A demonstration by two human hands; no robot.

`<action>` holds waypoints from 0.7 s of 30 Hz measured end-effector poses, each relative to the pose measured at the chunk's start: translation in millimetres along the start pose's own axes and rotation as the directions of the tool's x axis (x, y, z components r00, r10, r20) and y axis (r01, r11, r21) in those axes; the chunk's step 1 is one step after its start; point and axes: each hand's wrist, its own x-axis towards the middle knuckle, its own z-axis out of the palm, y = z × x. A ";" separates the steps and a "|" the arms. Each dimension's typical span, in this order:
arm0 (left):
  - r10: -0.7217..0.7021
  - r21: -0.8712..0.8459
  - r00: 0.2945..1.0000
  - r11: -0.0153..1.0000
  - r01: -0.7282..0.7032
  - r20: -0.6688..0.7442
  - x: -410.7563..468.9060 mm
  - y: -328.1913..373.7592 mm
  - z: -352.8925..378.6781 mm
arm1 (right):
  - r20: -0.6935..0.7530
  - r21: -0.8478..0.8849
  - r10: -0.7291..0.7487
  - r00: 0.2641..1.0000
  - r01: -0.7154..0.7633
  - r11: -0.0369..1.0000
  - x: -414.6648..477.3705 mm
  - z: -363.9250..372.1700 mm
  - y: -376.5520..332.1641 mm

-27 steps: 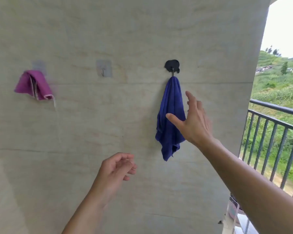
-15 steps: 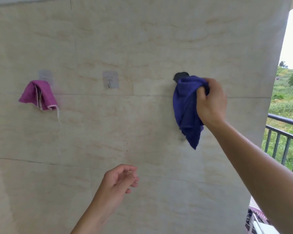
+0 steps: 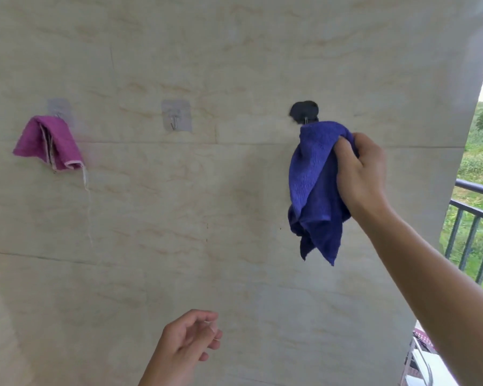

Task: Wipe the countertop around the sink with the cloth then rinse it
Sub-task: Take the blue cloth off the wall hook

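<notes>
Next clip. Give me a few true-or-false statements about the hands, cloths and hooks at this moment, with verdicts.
1. The right hand grips the blue cloth. True.
2. The left hand holds the pink cloth. False: it holds nothing, and the pink cloth hangs untouched at the far left.
3. The middle hook has nothing hanging on it. True.
4. The mount just above the blue cloth is clear, like the others. False: a black hook sits there.
</notes>
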 end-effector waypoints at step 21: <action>-0.601 0.288 0.748 0.797 0.532 0.282 -109.9 -144.6 16.5 | 0.025 -0.197 0.833 0.553 -0.814 0.547 -365.1 -133.0 139.2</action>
